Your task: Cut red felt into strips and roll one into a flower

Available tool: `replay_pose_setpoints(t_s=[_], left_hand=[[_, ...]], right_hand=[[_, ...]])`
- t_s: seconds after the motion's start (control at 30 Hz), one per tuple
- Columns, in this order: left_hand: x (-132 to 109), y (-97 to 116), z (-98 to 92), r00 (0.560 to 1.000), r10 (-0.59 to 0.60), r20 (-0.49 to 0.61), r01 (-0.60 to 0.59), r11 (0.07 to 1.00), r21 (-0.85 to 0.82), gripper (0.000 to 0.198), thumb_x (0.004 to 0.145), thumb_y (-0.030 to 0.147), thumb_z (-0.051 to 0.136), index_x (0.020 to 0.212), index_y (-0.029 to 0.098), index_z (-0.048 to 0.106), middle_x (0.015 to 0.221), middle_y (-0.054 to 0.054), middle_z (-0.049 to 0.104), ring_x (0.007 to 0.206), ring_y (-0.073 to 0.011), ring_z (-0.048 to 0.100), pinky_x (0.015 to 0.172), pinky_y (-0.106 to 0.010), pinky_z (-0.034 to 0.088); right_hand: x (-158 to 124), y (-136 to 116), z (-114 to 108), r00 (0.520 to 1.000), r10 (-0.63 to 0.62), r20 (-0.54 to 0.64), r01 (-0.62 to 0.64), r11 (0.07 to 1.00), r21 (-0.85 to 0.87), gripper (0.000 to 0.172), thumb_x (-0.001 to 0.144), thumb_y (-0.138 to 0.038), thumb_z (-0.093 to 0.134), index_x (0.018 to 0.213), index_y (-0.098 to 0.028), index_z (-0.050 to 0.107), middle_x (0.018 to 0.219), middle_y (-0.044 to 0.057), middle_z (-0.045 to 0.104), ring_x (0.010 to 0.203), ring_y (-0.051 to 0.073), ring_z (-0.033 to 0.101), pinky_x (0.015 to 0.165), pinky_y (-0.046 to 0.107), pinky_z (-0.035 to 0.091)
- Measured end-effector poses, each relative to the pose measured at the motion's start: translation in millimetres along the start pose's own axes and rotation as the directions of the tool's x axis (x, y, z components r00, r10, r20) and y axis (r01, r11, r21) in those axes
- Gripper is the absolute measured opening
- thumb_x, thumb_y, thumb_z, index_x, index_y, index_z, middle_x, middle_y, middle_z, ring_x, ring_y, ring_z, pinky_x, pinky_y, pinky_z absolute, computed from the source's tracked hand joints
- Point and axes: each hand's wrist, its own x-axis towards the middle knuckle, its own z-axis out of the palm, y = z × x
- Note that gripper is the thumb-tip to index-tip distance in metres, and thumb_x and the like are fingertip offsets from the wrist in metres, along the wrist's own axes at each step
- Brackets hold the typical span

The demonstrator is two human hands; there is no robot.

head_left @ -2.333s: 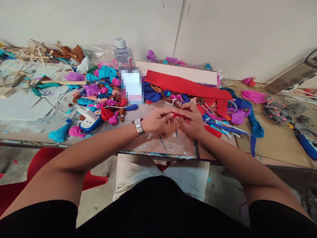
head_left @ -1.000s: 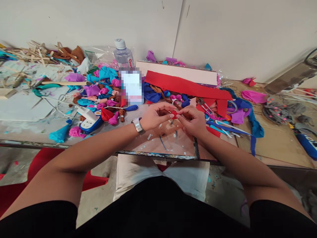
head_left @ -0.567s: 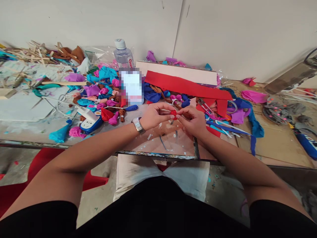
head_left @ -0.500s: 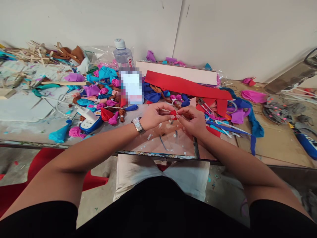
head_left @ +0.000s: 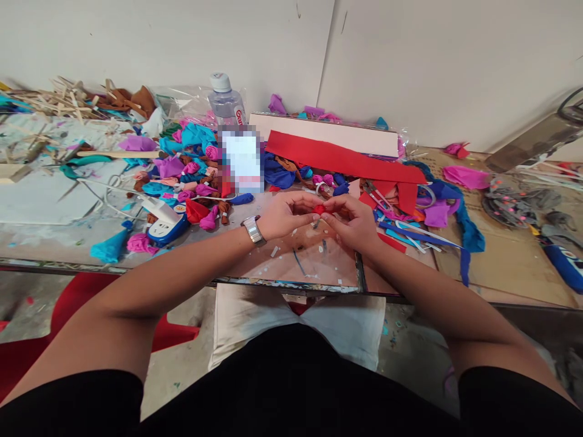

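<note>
Between the fingertips of both hands is a small red rolled paper flower [head_left: 320, 209], held just above the table. My left hand [head_left: 288, 216], with a metal watch [head_left: 254, 231] at the wrist, pinches its left side. From the right, the thumb and fingers of my right hand [head_left: 354, 222] close on it as well. Much of the flower is covered by the fingers. Behind the hands a long red crepe paper strip [head_left: 341, 156] lies across the clutter. Scissors [head_left: 377, 195] rest among paper scraps just beyond my right hand.
Many coloured paper flowers [head_left: 197, 210] are heaped on the left, beside a blue and white power strip [head_left: 167, 228]. A phone [head_left: 242, 159] leans against a water bottle [head_left: 226, 102]. Cardboard [head_left: 505, 261] covers the right side. Wood sticks [head_left: 59, 100] are piled at the back left.
The fingers of both hands have shifted slightly around the red flower, which has turned a little and sits lower behind the thumbs. Nothing else has visibly moved.
</note>
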Motion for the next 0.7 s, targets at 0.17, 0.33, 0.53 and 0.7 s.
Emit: replay_pose_setpoints(t_s=[0.17, 0.33, 0.53, 0.7], left_hand=[[-1.0, 1.1, 0.3, 0.999, -0.039, -0.022, 0.037, 0.998, -0.052, 0.054, 0.086, 0.036, 0.092, 0.131, 0.016, 0.068, 0.113, -0.012, 0.084, 0.101, -0.02, 0.082, 0.094, -0.035, 0.066], [-1.5, 2.3, 0.0, 0.999, -0.039, 0.014, 0.039, 0.999, -0.028, 0.059, 0.089, 0.036, 0.089, 0.138, 0.018, 0.062, 0.106, -0.011, 0.085, 0.096, -0.0206, 0.083, 0.089, -0.034, 0.065], [-0.4, 0.7, 0.8, 1.0, -0.027, 0.007, 0.027, 1.0, -0.014, 0.056, 0.088, 0.037, 0.091, 0.133, 0.017, 0.065, 0.102, -0.009, 0.083, 0.095, -0.0187, 0.081, 0.087, -0.032, 0.064], [1.3, 0.7, -1.3, 0.999, -0.029, -0.025, 0.028, 0.998, -0.048, 0.05, 0.089, 0.037, 0.09, 0.129, 0.017, 0.069, 0.098, -0.007, 0.082, 0.091, -0.0176, 0.081, 0.086, -0.032, 0.064]], right_hand=[[0.1, 6.0, 0.8, 0.998, -0.016, 0.066, 0.016, 1.0, -0.003, 0.038, 0.1, -0.054, 0.071, 0.123, -0.024, 0.071, 0.095, 0.004, 0.073, 0.084, 0.019, 0.069, 0.078, 0.035, 0.057], [2.8, 5.5, -2.6, 0.981, -0.116, 0.153, 0.129, 0.988, -0.081, 0.038, 0.107, -0.052, 0.062, 0.131, -0.025, 0.074, 0.105, 0.008, 0.075, 0.095, 0.024, 0.069, 0.089, 0.042, 0.058], [4.4, 0.5, -4.3, 0.985, -0.131, 0.115, 0.135, 0.991, -0.025, 0.03, 0.106, -0.047, 0.064, 0.124, -0.026, 0.075, 0.11, 0.009, 0.076, 0.103, 0.025, 0.07, 0.095, 0.044, 0.058], [4.1, 0.0, -3.3, 0.994, -0.072, 0.081, 0.072, 0.997, 0.004, 0.034, 0.106, -0.053, 0.063, 0.121, -0.025, 0.074, 0.11, 0.009, 0.076, 0.097, 0.024, 0.07, 0.088, 0.042, 0.058]])
